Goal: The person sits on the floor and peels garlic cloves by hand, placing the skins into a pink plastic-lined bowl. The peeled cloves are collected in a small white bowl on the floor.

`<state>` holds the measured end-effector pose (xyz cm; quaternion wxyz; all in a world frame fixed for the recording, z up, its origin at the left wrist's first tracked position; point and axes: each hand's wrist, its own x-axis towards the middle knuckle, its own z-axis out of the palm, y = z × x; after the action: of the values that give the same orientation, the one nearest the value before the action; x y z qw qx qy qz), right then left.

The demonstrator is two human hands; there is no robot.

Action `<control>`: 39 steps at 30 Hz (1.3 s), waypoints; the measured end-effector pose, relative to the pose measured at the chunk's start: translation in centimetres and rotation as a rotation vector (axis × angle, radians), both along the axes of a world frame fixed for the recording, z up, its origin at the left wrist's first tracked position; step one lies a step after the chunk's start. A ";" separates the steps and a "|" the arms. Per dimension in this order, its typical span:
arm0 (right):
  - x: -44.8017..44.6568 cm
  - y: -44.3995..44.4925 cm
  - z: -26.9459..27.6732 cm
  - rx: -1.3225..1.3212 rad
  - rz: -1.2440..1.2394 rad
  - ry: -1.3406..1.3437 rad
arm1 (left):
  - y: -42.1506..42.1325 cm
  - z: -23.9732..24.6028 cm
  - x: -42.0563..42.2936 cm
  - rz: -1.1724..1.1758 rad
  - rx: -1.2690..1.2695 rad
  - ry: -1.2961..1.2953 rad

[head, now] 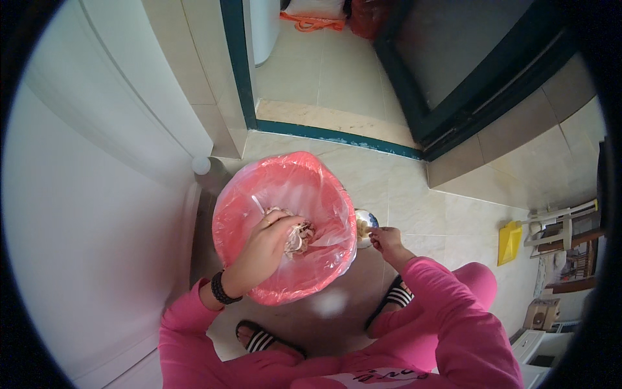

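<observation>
A pink bin (343, 194) lined with a clear plastic bag stands on the floor between my feet and the doorway. Dry papery peelings (301, 243), which look like garlic skins, lie inside it. My left hand (272, 232) reaches into the bin over these peelings; its fingertips are partly hidden, so whether it holds anything is unclear. To the right of the bin sits a small white bowl (371, 219) with a blue pattern. Pale pieces (361, 230), possibly peeled garlic cloves, are in it. My right hand (388, 241) has its fingers drawn together at the bowl's edge.
A white panel (107, 219) rises close on the left, with a grey cylinder (213, 175) at its foot. Ahead, a green-framed door (413, 107) stands ajar above a raised sill (335, 116). A yellow dustpan (509, 243) rests at the right.
</observation>
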<state>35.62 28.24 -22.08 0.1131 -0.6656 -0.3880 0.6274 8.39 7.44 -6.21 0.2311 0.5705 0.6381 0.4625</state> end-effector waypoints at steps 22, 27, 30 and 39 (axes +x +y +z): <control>-10.2 -8.1 20.4 0.302 0.483 0.503 | -0.6 0.1 0.6 -0.020 -0.069 -0.637; -11.0 -10.3 19.2 0.378 0.673 0.576 | -1.4 2.1 0.9 0.067 0.013 -0.257; -11.2 -10.5 18.7 0.391 0.726 0.559 | -1.7 2.0 0.9 0.048 0.127 -0.059; -10.9 -10.3 18.9 0.212 0.621 0.707 | -1.6 2.2 0.9 0.088 0.295 0.111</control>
<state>24.69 17.90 -3.19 0.1125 -0.2489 -0.5679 0.7765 9.25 5.85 -4.06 0.0887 0.5943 0.5995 0.5288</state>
